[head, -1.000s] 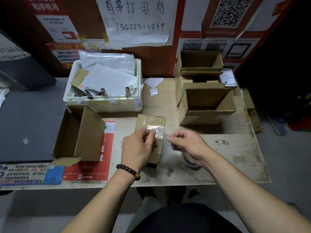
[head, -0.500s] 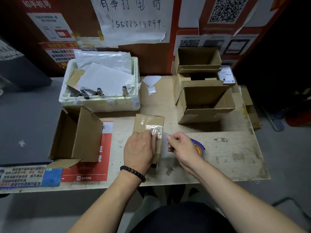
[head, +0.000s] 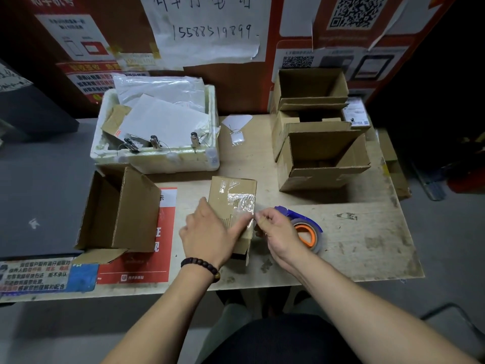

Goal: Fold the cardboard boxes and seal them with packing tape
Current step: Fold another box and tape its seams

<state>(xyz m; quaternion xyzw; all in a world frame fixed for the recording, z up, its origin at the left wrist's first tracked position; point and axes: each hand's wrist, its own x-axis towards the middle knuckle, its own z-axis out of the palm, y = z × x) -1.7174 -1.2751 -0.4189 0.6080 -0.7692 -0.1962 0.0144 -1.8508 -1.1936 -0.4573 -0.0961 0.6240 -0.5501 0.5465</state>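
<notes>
Left hand (head: 210, 232) presses flat on small box (head: 233, 206), right hand (head: 278, 229) pinching tape (head: 242, 202); three open boxes unsealed nearby.

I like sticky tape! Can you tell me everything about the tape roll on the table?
The tape roll lies flat on the wooden table, just right of the small box being sealed. It has an orange core inside a greyish band of clear tape, with a blue-purple piece, likely a cutter, arching over its far side. The right hand hides its near-left part, so I cannot tell if they touch.
</notes>
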